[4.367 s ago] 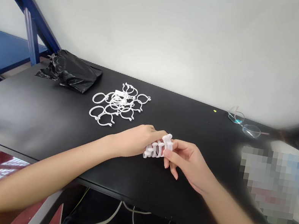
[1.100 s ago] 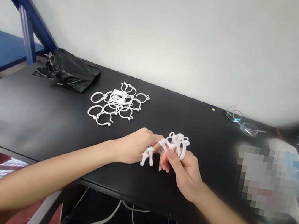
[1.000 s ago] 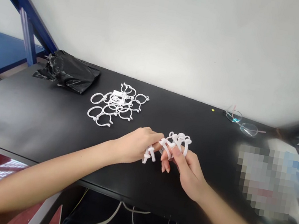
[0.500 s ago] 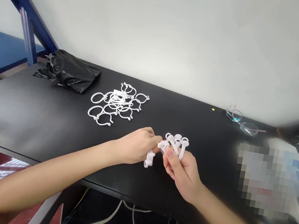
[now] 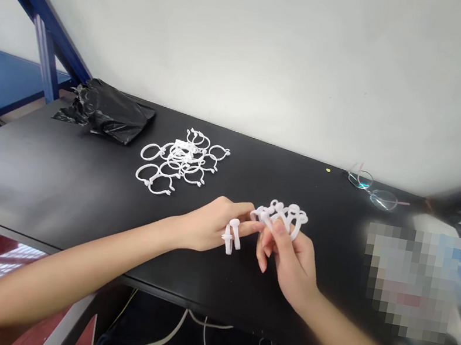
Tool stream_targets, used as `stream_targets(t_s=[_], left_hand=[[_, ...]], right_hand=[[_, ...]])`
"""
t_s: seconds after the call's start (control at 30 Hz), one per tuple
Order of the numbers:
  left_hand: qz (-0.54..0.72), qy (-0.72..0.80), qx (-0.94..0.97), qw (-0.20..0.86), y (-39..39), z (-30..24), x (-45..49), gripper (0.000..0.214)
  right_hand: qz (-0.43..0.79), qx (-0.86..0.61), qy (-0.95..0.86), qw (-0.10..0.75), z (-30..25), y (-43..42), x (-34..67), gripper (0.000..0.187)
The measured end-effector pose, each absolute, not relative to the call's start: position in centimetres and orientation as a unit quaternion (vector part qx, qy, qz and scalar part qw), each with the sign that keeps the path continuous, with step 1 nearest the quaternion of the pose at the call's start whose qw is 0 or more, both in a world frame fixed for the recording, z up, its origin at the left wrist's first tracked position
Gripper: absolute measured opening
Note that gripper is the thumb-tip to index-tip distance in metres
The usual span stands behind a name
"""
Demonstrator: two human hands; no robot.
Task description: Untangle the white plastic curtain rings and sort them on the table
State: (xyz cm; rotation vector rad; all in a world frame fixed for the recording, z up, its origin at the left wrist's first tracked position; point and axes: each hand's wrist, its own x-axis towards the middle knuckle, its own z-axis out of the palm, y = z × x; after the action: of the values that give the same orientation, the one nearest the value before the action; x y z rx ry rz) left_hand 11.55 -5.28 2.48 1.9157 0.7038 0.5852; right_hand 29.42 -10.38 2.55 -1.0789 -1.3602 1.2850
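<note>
My left hand (image 5: 207,225) rests over the black table (image 5: 54,183) with white plastic rings (image 5: 231,233) strung on its extended forefinger. My right hand (image 5: 290,254) is closed on a bunch of white rings (image 5: 283,214) right at the tip of that finger. The two hands meet near the table's front edge. A loose pile of white rings (image 5: 179,160) lies on the table behind and to the left of my hands.
A crumpled black plastic bag (image 5: 107,112) lies at the back left of the table. A pair of glasses (image 5: 373,189) sits at the back right by the white wall. A blue metal frame (image 5: 44,38) stands at the left. Cables hang under the table.
My right hand has drawn the bunch of rings a little to the right, away from my left fist. My left forefinger has straightened out, with two rings left on it.
</note>
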Motion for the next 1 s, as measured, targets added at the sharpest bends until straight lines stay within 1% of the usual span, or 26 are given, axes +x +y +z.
stream_targets(t_s=[0.07,0.1,0.27,0.33,0.4,0.47,0.53,0.57,0.63,0.67,0.73,0.77,0.83,0.9,1.0], left_hand=[[0.239,0.315,0.766,0.508,-5.3,2.7,11.5,0.030],[0.243,0.323,0.757,0.513,-5.4,2.8,11.5,0.031],[0.256,0.319,0.760,0.504,-5.8,2.4,11.7,0.031],[0.245,0.321,0.771,0.492,-5.8,2.3,11.8,0.041],[0.233,0.330,0.785,0.470,-5.7,2.3,11.8,0.046],[0.236,0.353,0.815,0.394,-5.5,2.2,11.7,0.038],[0.239,0.360,0.865,0.254,-5.1,2.0,11.6,0.016],[0.233,0.345,0.892,0.176,-4.8,1.8,11.5,0.012],[0.212,0.292,0.932,0.043,-4.4,1.4,11.3,0.027],[0.203,0.266,0.942,-0.003,-4.2,1.2,11.2,0.032],[0.203,0.240,0.948,-0.055,-4.0,1.0,11.1,0.036],[0.210,0.234,0.947,-0.059,-4.0,0.9,11.1,0.036],[0.229,0.224,0.947,-0.027,-4.1,1.0,11.0,0.038],[0.256,0.228,0.938,0.044,-4.4,1.1,11.1,0.040],[0.285,0.281,0.898,0.181,-4.8,1.2,11.3,0.045]], right_hand=[[0.544,-0.440,-0.512,0.498,2.5,-10.1,29.3,0.046],[0.554,-0.432,-0.508,0.498,2.4,-10.0,29.3,0.044],[0.564,-0.428,-0.564,0.426,2.1,-10.6,28.6,0.021],[0.566,-0.442,-0.568,0.402,2.2,-10.8,28.4,0.019],[0.578,-0.442,-0.567,0.386,2.3,-10.7,28.3,0.021],[0.582,-0.436,-0.565,0.390,2.6,-10.5,28.3,0.026],[0.581,-0.430,-0.561,0.404,2.7,-10.3,28.5,0.029],[0.586,-0.428,-0.557,0.405,2.8,-10.1,28.6,0.030],[0.616,-0.420,-0.544,0.387,2.8,-9.9,28.8,0.033],[0.632,-0.414,-0.537,0.375,2.8,-9.8,28.9,0.033],[0.647,-0.406,-0.532,0.367,2.7,-9.8,29.1,0.033],[0.642,-0.404,-0.533,0.374,2.6,-9.9,29.2,0.032],[0.618,-0.403,-0.543,0.401,2.5,-10.1,29.3,0.032],[0.586,-0.402,-0.562,0.422,2.6,-10.5,29.5,0.033],[0.548,-0.399,-0.593,0.435,2.8,-10.7,29.7,0.032]])
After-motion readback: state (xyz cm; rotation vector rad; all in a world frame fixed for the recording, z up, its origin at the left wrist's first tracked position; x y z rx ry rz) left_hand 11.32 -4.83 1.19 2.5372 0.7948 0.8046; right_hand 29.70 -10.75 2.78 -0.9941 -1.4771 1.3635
